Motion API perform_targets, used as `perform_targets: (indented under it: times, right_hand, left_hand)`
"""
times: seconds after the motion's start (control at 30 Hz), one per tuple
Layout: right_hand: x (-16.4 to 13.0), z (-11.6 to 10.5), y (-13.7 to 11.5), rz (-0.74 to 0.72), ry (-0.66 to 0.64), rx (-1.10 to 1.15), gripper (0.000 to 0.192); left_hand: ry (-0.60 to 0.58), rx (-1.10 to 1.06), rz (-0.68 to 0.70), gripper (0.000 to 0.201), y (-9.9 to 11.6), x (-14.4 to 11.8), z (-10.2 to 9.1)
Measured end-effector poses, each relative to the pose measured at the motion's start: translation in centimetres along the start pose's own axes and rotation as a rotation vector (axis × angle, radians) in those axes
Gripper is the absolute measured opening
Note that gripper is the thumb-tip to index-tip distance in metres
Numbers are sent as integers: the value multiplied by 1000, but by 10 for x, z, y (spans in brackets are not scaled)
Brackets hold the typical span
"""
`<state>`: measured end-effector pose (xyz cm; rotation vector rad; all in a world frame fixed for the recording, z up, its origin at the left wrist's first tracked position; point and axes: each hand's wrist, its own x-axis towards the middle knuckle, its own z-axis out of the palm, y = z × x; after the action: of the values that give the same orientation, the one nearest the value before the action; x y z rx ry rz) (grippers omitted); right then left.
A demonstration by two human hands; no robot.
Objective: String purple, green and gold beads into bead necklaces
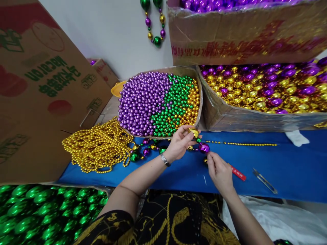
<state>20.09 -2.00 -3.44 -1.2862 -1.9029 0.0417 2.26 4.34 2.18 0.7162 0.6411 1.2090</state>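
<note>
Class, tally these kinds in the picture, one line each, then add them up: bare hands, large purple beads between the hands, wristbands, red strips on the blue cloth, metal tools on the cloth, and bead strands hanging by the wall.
Hands, left hand and right hand: 2
Large purple bead: 1
Wristband: 1
Red strip: 1
Metal tool: 1
Hanging bead strand: 1
Total: 7

Shiny bead strand (203, 148) in purple, green and gold between both hands (181, 141) (220, 173)

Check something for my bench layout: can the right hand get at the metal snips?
Probably yes: the metal snips lie uncovered on the blue cloth, near the right hand, though that hand is busy at the purple bead.
</note>
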Motion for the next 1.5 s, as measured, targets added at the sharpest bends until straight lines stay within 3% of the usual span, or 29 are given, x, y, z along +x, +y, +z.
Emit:
perform_targets:
  times: [0.27, 0.43, 0.57, 0.67, 0.77, 0.83, 0.9, 1.0, 1.1, 1.17, 1.23, 1.37, 1.43, 1.5]
  right_hand:
    - [-1, -4, -2, 218, -268, 210, 26]
    - [-1, 4, 0, 217, -120, 222, 28]
    - [-4, 18, 2, 417, -230, 430, 26]
    - [-7, 29, 2, 534, -283, 656, 30]
    - [-7, 33, 2, 540, -228, 760, 30]
    - [-4, 32, 1, 527, -189, 774, 28]
    - [-2, 28, -1, 512, -170, 778, 26]
    - [1, 23, -3, 505, -164, 756, 25]
    - [1, 21, -4, 491, -174, 704, 25]
    - [-1, 21, -3, 473, -191, 662, 24]
    - [-3, 19, -3, 443, -209, 614, 22]
    - [-2, 12, -8, 337, -224, 502, 17]
    - [1, 8, -12, 277, -222, 453, 14]
    - [3, 4, -16, 228, -216, 423, 12]
  left_hand:
    - [65, -22, -9, 43, 4, -3, -5]
    - [86, 27, 27, 47, 1, -9, -10]
    - [80, 213, 110, 42, 1, -16, -12]
    - [-7, 383, 168, 36, 11, -23, -15]
    - [-72, 643, 259, 40, 38, -27, -27]
    - [30, 934, 398, 38, 62, -24, -44]
    - [215, 1288, 500, 27, 84, -16, -67]
    - [380, 1704, 420, 10, 106, -3, -102]
    - [405, 1841, 345, 7, 110, 5, -117]
    - [409, 1713, 392, 7, 106, 5, -113]
    - [376, 1351, 418, 11, 99, 2, -98]
    - [196, 402, 165, 22, 78, -6, -61]
    - [149, 152, 54, 24, 68, -9, -47]
    - [138, 57, 16, 23, 60, -10, -40]
